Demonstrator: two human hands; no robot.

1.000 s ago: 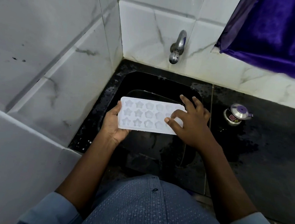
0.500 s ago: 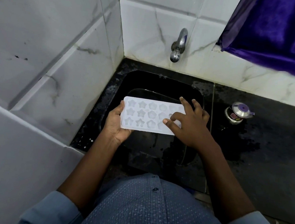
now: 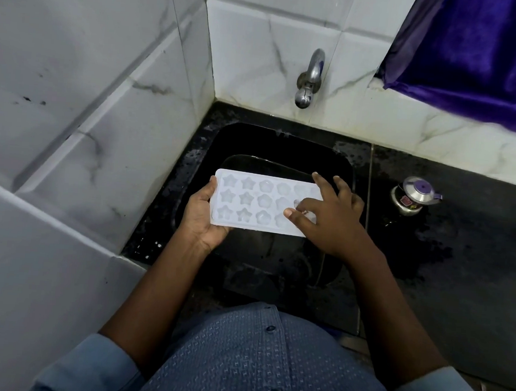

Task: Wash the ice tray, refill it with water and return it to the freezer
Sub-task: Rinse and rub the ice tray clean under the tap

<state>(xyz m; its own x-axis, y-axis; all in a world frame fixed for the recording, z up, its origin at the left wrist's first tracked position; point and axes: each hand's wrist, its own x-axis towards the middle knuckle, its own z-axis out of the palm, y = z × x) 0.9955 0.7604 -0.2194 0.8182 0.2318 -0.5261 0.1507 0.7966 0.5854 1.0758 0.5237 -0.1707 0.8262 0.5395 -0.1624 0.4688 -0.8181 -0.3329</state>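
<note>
The left hand (image 3: 201,218) grips the ice tray (image 3: 250,201) by one end, thumb on its rim, keeping it level above the sink (image 3: 285,142). The right hand (image 3: 332,219) spreads over the other end, thumb and forefinger bent into a cell, probably rubbing. I cannot tell whether they pinch anything. Behind the sink is a tiled wall and a tap (image 3: 309,76); to its right, a wet black counter (image 3: 459,288).

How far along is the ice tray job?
Done: nothing visibly complete. In hand: the left hand grips the white plastic star-moulded ice tray over the black sink while the right hand fingers its moulds; the steel tap shows no stream. Left: rinsing, refilling, freezer.
</note>
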